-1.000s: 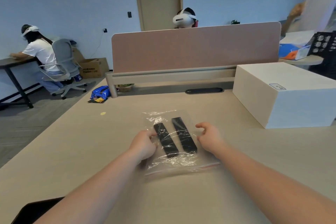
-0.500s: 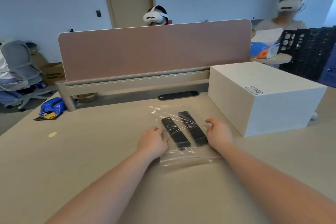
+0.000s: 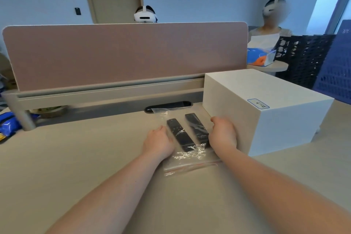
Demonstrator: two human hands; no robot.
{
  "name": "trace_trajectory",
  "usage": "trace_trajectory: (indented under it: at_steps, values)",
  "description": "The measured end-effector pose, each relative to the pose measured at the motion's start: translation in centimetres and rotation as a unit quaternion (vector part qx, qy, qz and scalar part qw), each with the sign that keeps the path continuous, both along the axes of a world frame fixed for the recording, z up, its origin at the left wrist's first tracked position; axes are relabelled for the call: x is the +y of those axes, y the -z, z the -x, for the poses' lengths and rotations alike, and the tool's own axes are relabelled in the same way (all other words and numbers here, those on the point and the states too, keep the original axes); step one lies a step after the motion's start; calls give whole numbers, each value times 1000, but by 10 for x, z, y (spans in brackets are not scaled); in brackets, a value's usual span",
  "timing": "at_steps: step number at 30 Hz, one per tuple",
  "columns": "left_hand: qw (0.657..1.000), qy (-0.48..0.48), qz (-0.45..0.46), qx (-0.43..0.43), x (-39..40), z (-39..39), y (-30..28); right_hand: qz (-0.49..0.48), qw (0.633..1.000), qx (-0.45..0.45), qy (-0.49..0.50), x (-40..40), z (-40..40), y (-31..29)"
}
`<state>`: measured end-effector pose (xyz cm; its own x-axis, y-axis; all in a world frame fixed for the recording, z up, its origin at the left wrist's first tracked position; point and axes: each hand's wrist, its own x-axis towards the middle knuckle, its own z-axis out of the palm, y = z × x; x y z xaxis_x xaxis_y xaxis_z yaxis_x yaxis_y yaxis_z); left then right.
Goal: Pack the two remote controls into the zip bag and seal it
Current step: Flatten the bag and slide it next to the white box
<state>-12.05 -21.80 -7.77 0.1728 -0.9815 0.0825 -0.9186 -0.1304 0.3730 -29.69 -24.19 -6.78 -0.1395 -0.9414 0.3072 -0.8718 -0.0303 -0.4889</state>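
A clear zip bag (image 3: 187,159) lies flat on the beige table (image 3: 76,157), its red-lined zip strip facing me. Two black remote controls lie side by side inside it: the left remote (image 3: 180,135) and the right remote (image 3: 196,128). My left hand (image 3: 158,141) rests curled on the bag's left edge. My right hand (image 3: 223,134) rests curled on its right edge, close against the white box. Both hands hold the bag's sides; the fingertips are hidden under the knuckles.
A large white box (image 3: 266,108) stands just right of the bag. A pink divider panel (image 3: 123,53) and a black cable slot (image 3: 168,106) run along the back of the table. Two people in headsets sit beyond. Dark crates (image 3: 307,57) stand at the far right.
The bag with both remotes has slid away from me and to the right, ending beside the white box. Both hands stayed on its sides. My view has turned to the right.
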Motion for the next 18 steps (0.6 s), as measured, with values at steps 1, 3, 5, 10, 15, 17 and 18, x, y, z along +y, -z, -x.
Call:
trace_trajectory:
  at_steps: [1,3,5,10,15,17,18]
  values:
    - [1000,1,1,-4,-4,-1,1,1,1000,17,2,-2,-1,-1]
    - [1000,0,4,-2,-12,-2,2,1,999,40,8,-5,-3,-5]
    - [1000,1,5,7,-17,-3,3,-3,999,53,15,-8,-5,-7]
    - [999,-2,30,30,-14,-6,5,30,998,57,1,-6,-7,-4]
    - [994,-15,79,70,8,-10,10,55,994,86,-40,11,4,4]
    - [994,-19,84,74,17,-11,11,18,994,95,-47,19,11,8]
    - [994,-19,82,74,22,-11,11,4,993,105,-50,24,14,10]
